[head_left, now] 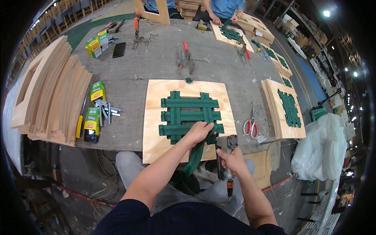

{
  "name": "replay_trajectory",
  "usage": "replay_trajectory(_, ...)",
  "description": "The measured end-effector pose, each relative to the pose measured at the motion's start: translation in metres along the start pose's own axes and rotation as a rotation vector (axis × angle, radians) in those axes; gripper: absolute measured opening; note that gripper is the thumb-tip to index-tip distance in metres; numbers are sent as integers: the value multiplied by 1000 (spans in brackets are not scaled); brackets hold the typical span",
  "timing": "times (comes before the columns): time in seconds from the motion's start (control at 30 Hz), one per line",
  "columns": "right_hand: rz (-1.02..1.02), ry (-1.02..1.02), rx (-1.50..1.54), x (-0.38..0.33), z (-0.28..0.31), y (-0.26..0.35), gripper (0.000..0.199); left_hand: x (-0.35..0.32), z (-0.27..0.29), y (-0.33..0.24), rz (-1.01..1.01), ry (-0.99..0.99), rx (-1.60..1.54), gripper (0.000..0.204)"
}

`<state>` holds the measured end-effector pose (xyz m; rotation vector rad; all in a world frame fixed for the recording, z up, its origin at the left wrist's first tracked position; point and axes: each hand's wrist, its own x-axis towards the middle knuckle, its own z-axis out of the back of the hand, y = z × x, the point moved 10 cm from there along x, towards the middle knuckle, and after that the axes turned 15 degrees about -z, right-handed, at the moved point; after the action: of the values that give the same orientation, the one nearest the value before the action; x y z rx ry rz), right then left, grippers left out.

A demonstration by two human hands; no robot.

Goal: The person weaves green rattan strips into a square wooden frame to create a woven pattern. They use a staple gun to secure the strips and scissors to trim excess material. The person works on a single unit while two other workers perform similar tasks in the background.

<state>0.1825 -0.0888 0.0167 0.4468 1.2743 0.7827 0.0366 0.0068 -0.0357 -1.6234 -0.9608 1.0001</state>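
So your left hand (199, 131) is clenched on the loose green webbing strap (194, 156), pinning it at the lower right of the woven grid (190, 116) on the plywood panel (156, 145) in front of you, and your right hand (234, 158) has its grip wrapped around the pneumatic stapler (226, 145), which sits just beside the panel's near right edge. The bit that matters: the strap end lies to the left of and a little beyond the stapler's nose, close but not touching, so the right hand is the one nearest the fixing spot while the left just holds tension. The strap's long axis runs from that pinch point down and toward you, hanging off the counter (164, 58) edge between your knees. Count-wise, the grid reads as three horizontal bands crossed by two vertical ones, with the loose strap as a third vertical on the way. One pair of red-handled scissors (250, 126) lies to the right of the panel, a stack of finished panels (284, 107) beyond that, two green staple boxes (94, 107) with loose staple strips (107, 109) on the left, and a big stack of curved plywood pieces (51, 90) further left. Another person works at the far end of the counter
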Motion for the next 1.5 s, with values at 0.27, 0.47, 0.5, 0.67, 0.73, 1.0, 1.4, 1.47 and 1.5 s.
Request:
replay_trajectory(0.27, 19, -2, -7, -2, -9, 2, 14, -2, -2, -3, -7, 32, -5, 39)
replay_trajectory(0.47, 20, -10, -9, -1, -14, 2, 16, 0, 1, -4, -67, 29, 19, 39)
replay_trajectory(0.5, 37, 9, 8, -1, -17, 3, 16, 0, 2, -4, -74, 32, 23, 39)
replay_trajectory(0.67, 19, 31, -37, -1, -19, 0, 17, -1, 4, -8, -78, -34, 6, 37)
replay_trajectory(0.73, 25, 72, 33, 0, -14, -2, 19, -2, 2, -9, -66, -31, 9, 38)
replay_trajectory(1.0, 4, -33, 374, 46, 58, -4, 24, -29, 9, -16, -409, -159, 550, 39)
replay_trajectory(1.4, -15, -78, 221, 139, 82, 58, 63, -84, -15, -29, -426, -133, 753, 32)
replay_trajectory(1.47, -36, -348, -160, 147, 138, 44, 80, -73, -38, -34, -494, -79, 699, 32)
replay_trajectory(1.5, -38, -375, -289, 144, 134, 46, 80, -73, -35, -33, -499, -92, 694, 32)
